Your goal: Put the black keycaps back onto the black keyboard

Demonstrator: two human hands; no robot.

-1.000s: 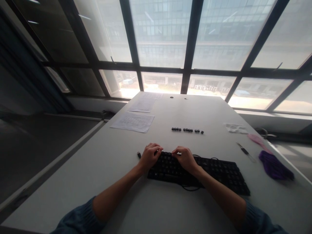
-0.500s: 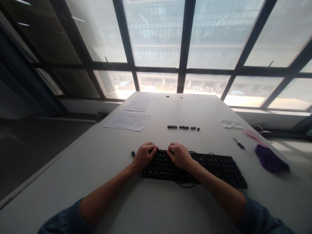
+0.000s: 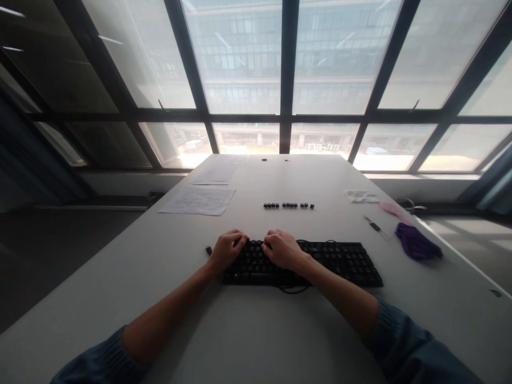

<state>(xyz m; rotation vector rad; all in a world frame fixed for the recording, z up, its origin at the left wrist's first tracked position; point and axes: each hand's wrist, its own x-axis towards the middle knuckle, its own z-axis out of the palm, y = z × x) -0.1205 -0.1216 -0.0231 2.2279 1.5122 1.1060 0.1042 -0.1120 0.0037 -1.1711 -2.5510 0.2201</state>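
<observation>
A black keyboard [image 3: 336, 261] lies on the white table [image 3: 256, 330] in front of me. My left hand [image 3: 226, 250] rests curled at the keyboard's upper left corner, fingers bent down onto the top row. My right hand [image 3: 282, 249] is curled beside it, fingertips pinched at the top row of keys. What the fingers grip is hidden. A row of several loose black keycaps [image 3: 288, 205] lies further back on the table. A small black piece [image 3: 208, 249] sits just left of my left hand.
Printed sheets [image 3: 198, 201] lie at the back left. On the right are a thin tool [image 3: 375, 226], a purple cloth [image 3: 416, 242], a pink item [image 3: 394, 210] and a clear packet [image 3: 362, 196]. A cable [image 3: 294, 289] loops under the keyboard. Big windows stand behind the table.
The view has shifted right and tilted, so everything slid left in the picture. Both hands stay curled over the keyboard's top-left keys with only small finger movement.
</observation>
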